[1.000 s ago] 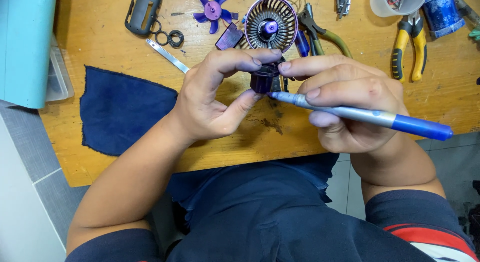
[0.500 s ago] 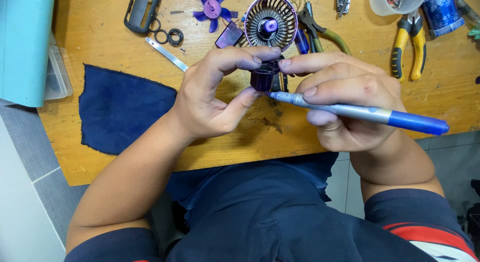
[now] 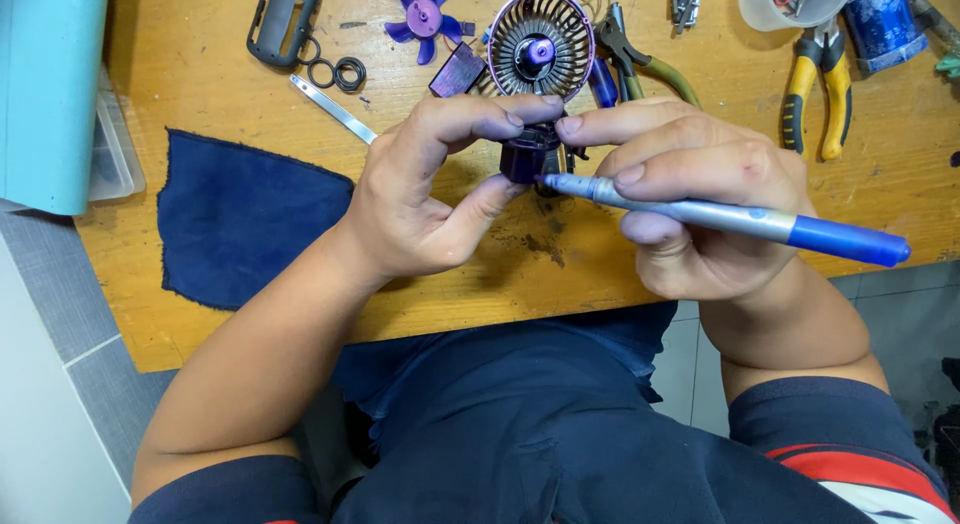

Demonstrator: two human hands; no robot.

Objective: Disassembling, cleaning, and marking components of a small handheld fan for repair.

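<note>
Nothing has shifted: both hands (image 3: 560,184) hover over the scuffed wooden workbench (image 3: 200,74).

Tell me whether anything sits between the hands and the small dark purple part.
Nothing visible does. The left hand pinches the small purple part directly, the right hand touches its other side, and the blue-handled tool tip meets it.

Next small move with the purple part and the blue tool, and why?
Probably ease the tool tip a little further into the part. The left hand pinches the small purple part between thumb and fingers, above the wooden bench. The right hand holds the blue-handled tool, its tip touching the part's lower edge. How deep it sits cannot be seen.
</note>
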